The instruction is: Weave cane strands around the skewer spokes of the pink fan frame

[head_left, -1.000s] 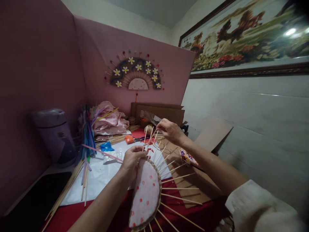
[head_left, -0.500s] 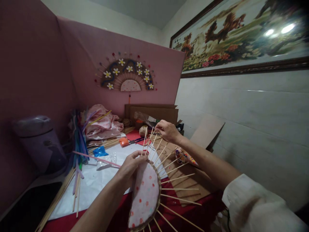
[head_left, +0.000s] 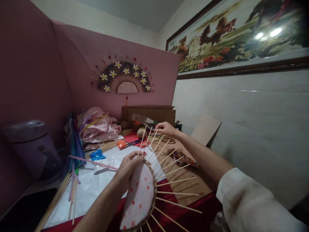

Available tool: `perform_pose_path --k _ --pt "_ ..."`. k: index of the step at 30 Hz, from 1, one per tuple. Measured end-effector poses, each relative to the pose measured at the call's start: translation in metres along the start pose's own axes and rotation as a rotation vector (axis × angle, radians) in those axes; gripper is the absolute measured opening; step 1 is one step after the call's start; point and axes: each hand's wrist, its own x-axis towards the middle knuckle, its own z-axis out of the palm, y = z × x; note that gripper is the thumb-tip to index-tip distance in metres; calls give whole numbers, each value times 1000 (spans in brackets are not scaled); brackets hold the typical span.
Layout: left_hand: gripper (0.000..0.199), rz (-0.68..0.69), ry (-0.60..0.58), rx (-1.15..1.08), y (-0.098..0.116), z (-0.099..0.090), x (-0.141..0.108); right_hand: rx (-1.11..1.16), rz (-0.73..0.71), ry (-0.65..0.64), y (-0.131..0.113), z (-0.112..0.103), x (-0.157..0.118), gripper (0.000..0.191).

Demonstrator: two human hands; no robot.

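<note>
A half-round fan [head_left: 140, 196], covered in pale cloth with red dots and edged with brown cord, is tilted in front of me. Thin wooden sticks [head_left: 178, 181] spread out from its curved edge. My left hand [head_left: 129, 167] grips the fan's upper end, thumb over the cloth, the other fingers partly hidden behind. Beyond it, my right hand [head_left: 167, 129] is closed in a pinch at the outer tip of one upper stick [head_left: 152, 141]. Under the sticks on the right lies a colourful patterned piece [head_left: 184, 158], its kind unclear.
A finished flowered fan [head_left: 125, 75] hangs on the pink board. Pipe cleaners [head_left: 73, 141], crumpled dotted cloth [head_left: 100, 127], blue [head_left: 98, 155] and orange packets [head_left: 121, 144], and a twine ball [head_left: 141, 132] lie around white paper [head_left: 89, 190]. Brown cardboard [head_left: 190, 190] is at right; a lilac bin [head_left: 36, 151] stands left.
The view has shifted slightly, and the fan with both hands appears a little further left. My right hand stays at the upper stick tips, its fingers now around one tip.
</note>
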Motion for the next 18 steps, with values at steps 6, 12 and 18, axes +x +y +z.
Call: perform_pose_path --k 6,12,18 --pt "17 14 121 35 -4 -4 6 -53 24 -108 -5 -16 -4 18" --pt "15 22 205 43 -2 -4 6 -205 -56 -4 -34 -24 -32 13" --pt "11 30 202 30 -1 -5 7 -467 -234 78 -55 -22 -61 16"
